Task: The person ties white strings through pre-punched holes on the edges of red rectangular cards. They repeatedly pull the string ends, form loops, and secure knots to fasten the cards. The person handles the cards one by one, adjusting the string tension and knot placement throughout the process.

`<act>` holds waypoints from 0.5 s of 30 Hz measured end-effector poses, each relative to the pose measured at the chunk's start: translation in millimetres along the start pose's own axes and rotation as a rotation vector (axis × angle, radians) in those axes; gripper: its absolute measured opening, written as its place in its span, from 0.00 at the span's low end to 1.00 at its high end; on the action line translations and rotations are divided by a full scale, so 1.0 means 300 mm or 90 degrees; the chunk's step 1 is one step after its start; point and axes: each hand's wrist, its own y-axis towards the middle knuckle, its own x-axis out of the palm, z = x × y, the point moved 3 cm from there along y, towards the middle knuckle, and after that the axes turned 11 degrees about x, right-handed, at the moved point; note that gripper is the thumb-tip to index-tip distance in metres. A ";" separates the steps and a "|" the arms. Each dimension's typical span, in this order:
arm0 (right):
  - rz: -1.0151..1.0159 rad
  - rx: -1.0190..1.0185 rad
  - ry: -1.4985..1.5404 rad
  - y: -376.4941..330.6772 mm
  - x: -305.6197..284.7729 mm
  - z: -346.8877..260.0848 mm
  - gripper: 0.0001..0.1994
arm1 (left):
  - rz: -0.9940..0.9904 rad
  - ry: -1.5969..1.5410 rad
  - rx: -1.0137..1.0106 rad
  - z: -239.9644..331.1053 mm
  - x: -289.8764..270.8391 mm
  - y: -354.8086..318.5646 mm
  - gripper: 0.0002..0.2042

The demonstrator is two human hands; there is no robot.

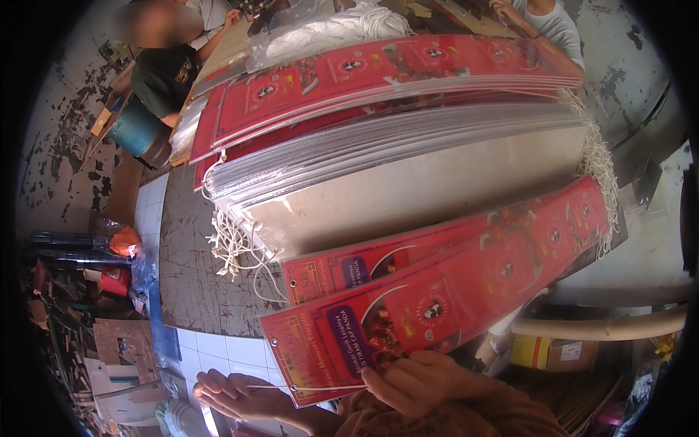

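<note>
Red panel (445, 295) extends beyond right grip (411, 382), near edge pinched; left grip (237, 394) beside corner, hold unclear.

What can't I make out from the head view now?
Head view: back of front red panel, hidden by its printed face.
Head view: ends of white string, too thin to trace at left hand and right hand.
Head view: co-worker in white, head cut off by top edge.

11 o'clock: co-worker's head (156, 22), blurred | 1 o'clock: second co-worker (559, 33), cropped | 5 o'clock: front red panel (444, 309), part-hidden by right hand (419, 382)
</note>
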 end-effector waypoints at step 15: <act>0.036 0.026 0.025 -0.006 -0.034 0.049 0.11 | -0.229 -0.222 -0.250 0.030 0.180 -0.106 0.23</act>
